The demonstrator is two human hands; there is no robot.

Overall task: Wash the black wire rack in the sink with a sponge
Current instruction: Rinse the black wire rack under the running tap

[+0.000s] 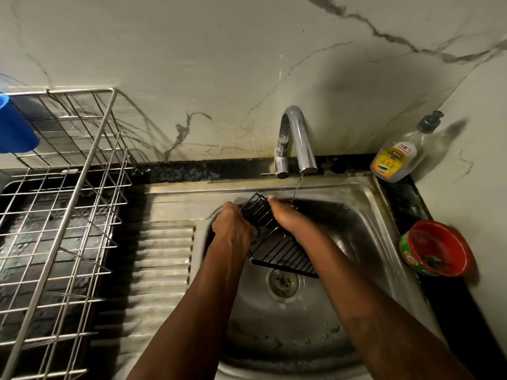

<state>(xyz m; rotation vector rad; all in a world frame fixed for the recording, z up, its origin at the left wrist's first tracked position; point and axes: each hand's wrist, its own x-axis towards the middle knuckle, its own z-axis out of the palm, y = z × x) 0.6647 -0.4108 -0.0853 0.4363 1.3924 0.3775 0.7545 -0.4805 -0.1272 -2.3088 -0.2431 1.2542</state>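
Observation:
The black wire rack (277, 252) is held tilted over the steel sink (384, 231), above the drain. My left hand (233, 224) grips its left side, fingers curled round the wires. My right hand (288, 216) lies across the rack's upper part; its fingers are hidden behind the wires, so whether it holds a sponge cannot be seen. A thin stream of water falls from the tap (297, 141) onto the rack's far corner just right of my right hand.
A steel dish-drying basket (71, 204) stands on the left with a blue cup (15, 127) in it. A dish-gel pump bottle (397, 154) and a red tub (439, 248) sit on the right counter. The ribbed drainboard (162, 259) lies left of the basin.

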